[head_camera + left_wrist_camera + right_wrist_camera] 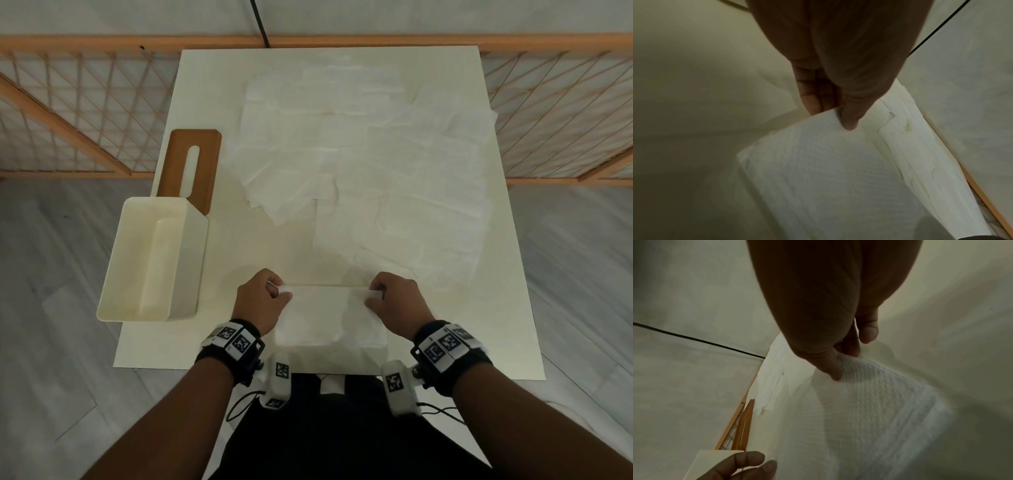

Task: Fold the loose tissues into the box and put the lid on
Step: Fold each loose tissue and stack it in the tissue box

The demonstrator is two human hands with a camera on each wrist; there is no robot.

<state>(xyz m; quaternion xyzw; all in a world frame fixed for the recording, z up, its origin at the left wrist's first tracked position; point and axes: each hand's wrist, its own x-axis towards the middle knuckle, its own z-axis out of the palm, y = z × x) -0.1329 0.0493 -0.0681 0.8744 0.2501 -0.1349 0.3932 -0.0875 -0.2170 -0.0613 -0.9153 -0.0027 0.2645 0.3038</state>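
Folding one white embossed paper tissue [329, 315] at near edge of cream worktop [212, 85]. Left hand [262, 301] and right hand [394, 303] each with grip pinching a far corner, thumb over fingers. Best to bring both corners toward body together, match edges, press crease flat before releasing. Remaining loose white tissues [359, 144] spread overlapping farther back. Open cream rectangular box [150, 263] at left, empty; brown slotted lid [190, 164] flat behind it, off
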